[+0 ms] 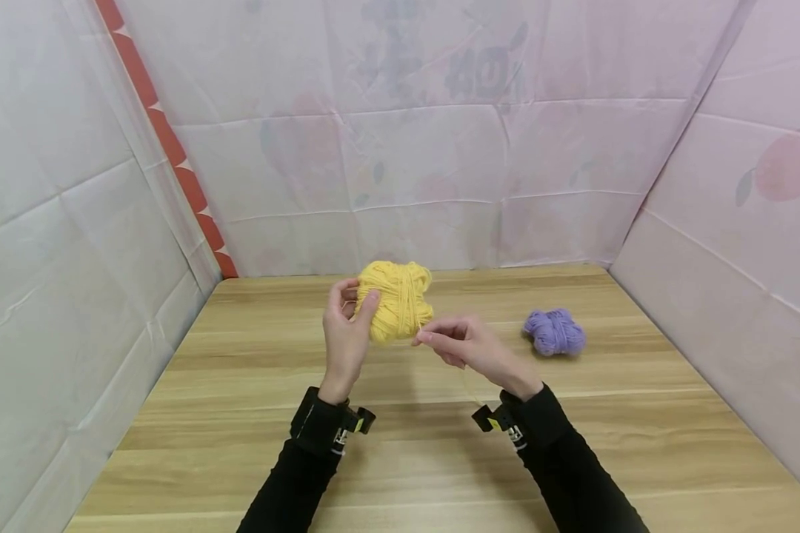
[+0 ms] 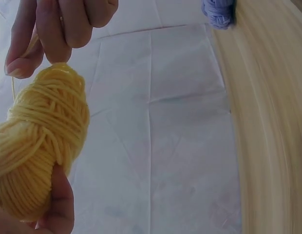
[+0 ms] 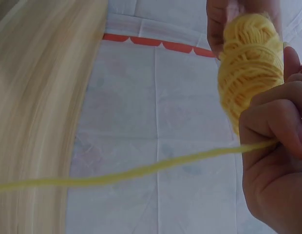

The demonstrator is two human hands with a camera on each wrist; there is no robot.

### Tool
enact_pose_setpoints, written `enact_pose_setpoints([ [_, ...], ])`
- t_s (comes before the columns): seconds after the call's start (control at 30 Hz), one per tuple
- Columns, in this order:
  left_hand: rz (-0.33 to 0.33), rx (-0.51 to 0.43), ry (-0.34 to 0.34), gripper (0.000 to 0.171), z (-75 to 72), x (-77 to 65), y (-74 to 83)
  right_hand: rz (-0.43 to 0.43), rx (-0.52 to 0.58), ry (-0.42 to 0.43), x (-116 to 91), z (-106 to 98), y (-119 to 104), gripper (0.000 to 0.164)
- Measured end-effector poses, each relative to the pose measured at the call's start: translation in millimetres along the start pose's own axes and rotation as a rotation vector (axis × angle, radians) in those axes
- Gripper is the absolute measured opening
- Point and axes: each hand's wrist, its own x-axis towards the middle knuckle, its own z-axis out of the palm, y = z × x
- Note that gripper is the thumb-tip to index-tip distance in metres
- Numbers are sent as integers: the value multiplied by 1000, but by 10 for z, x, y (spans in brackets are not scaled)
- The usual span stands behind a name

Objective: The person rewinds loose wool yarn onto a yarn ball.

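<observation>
A skein of yellow yarn is held up above the table by my left hand, thumb in front and fingers behind. At the skein's lower right, my right hand pinches a strand of the same yarn between thumb and fingertips. In the right wrist view the yellow strand runs out of the curled right fingers and off to the left. The left wrist view shows the left fingers against the skein's lower end, with the right hand just above its top.
A smaller skein of purple yarn lies on the wooden table, right of both hands. Pale printed sheets stand as walls at the back and both sides. Each wrist carries a small camera on a black band.
</observation>
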Motion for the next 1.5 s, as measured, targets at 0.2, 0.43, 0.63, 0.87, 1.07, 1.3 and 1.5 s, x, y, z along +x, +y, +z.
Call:
enact_pose_setpoints([
  [0.2, 12, -52, 14, 35, 26, -9, -4, -14, -31, -29, 16, 42, 11, 26],
  [0.43, -2, -127, 48, 33, 63, -15, 12, -25, -64, -38, 35, 62, 22, 25],
  [0.63, -64, -245, 66, 32, 69, -7, 42, -9, -75, -67, 79, 118, 43, 26],
  [0.87, -221, -508, -73, 23, 38, 3, 101, -17, -18, -93, 114, 125, 124, 27],
  [1.07, -336, -593, -352, 22, -32, -2, 149, 22, 63, -103, 75, -11, 209, 15],
  [1.3, -362, -536, -596, 31, -108, 0, 157, 51, 99, -60, -3, -206, 159, 5],
  [1.5, -314, -290, -606, 32, -111, 6, 129, 45, 126, -19, -58, -305, 82, 16],
])
